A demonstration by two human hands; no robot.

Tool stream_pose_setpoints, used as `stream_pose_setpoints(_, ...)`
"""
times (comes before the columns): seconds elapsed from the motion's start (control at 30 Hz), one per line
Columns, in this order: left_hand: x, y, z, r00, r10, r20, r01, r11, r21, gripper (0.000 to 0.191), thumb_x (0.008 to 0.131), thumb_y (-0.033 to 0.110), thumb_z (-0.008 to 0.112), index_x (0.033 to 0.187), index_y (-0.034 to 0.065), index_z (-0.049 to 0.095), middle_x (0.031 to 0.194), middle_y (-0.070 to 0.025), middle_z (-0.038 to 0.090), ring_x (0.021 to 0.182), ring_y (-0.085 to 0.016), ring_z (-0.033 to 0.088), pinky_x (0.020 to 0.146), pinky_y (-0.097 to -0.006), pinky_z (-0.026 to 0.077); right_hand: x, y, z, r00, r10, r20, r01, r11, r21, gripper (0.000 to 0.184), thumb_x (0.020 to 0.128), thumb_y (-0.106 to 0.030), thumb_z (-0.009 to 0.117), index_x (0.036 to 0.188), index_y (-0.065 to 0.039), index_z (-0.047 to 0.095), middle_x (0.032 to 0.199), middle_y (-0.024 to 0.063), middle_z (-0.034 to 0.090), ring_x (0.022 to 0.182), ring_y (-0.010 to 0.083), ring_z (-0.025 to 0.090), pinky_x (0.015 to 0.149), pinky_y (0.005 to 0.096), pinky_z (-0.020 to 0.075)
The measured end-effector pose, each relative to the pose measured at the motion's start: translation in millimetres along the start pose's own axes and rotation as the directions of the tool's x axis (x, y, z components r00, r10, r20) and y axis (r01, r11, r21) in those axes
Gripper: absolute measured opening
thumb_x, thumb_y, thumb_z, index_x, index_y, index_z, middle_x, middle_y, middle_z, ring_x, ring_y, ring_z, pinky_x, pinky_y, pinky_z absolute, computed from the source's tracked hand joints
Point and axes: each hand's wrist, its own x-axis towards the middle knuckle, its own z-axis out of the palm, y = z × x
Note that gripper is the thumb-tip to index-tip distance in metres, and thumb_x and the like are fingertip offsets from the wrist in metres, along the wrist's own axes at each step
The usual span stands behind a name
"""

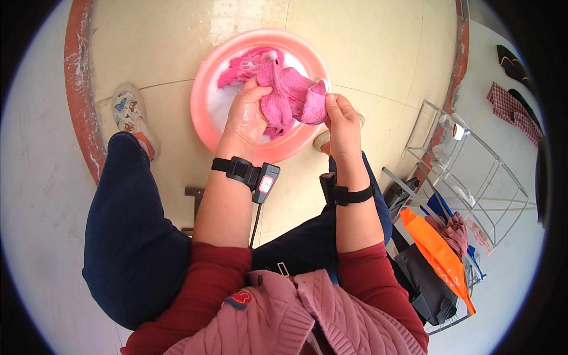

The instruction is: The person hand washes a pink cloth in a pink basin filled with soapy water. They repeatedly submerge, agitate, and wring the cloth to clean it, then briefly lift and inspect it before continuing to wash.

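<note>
A pink fleecy garment point(284, 95) is stretched between my two hands above a round pink plastic basin point(202, 106). My left hand point(248, 113) is wet and grips the garment's left side, the thumb lying over the cloth. Pinched between the thumb and fingers of my right hand point(339, 117) is the garment's right end. White suds point(217, 100) fill the basin below, and a brighter pink wet cloth point(239, 71) lies in them at the far left. How far the held garment reaches into the suds cannot be told.
The basin stands on a tiled floor point(377, 53) between my shoes. At the right is a wire rack point(483, 177) with an orange bag point(437, 253), a dark grey bag point(428, 284) and cloths near it. Red-edged walls run along both sides. Part of a dark stool point(194, 191) shows beneath me.
</note>
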Motion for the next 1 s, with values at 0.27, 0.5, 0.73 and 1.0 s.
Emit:
stream_pose_setpoints(0.27,-1.8,1.7,-24.7,0.977,-0.197,-0.084,0.182,0.970,-0.159,0.050,0.095,0.012,0.051,0.144,0.0018,0.045,0.137,-0.0138,0.056,0.128,-0.026,0.055,0.110,-0.0421,0.043,6.0,12.0,-6.6,0.999,-0.054,0.004,0.052,0.977,0.205,0.028,0.108,-0.028,0.044,0.109,-0.003,0.058,0.097,0.0047,0.065,0.094,0.0142,0.062,0.090,0.0329,0.0524)
stream_pose_setpoints(0.5,-14.3,-3.8,-12.3,0.993,-0.046,0.112,0.055,0.995,-0.084,0.047,0.091,0.007,0.056,0.137,0.0012,0.050,0.127,-0.0144,0.062,0.122,-0.027,0.059,0.106,-0.0429,0.047,2.8,-2.9,-1.0,0.996,-0.016,-0.085,0.029,0.987,0.156,0.029,0.109,-0.029,0.040,0.111,-0.004,0.053,0.106,0.0124,0.065,0.097,0.0229,0.066,0.093,0.0402,0.0541)
stream_pose_setpoints(0.73,-9.7,-21.7,6.9,0.986,-0.069,0.153,0.004,0.921,0.390,0.053,0.088,0.005,0.059,0.140,-0.0002,0.047,0.130,-0.0113,0.059,0.121,-0.022,0.057,0.105,-0.0364,0.045,-2.0,-6.8,3.3,0.983,-0.105,0.151,0.079,0.983,0.165,0.027,0.106,-0.016,0.037,0.125,-0.002,0.050,0.133,0.0203,0.057,0.125,0.0327,0.056,0.108,0.0448,0.0442)
stream_pose_setpoints(1.0,-2.8,-26.4,-9.0,0.960,-0.272,0.062,0.278,0.909,-0.310,0.031,0.091,0.010,0.051,0.120,-0.0006,0.058,0.118,-0.0128,0.066,0.109,-0.025,0.064,0.101,-0.0411,0.051,-3.2,69.6,12.8,0.907,-0.069,0.415,0.289,0.819,-0.496,0.064,0.079,-0.005,0.072,0.139,-0.005,0.049,0.131,0.0145,0.061,0.121,0.0186,0.059,0.102,0.0324,0.0462)
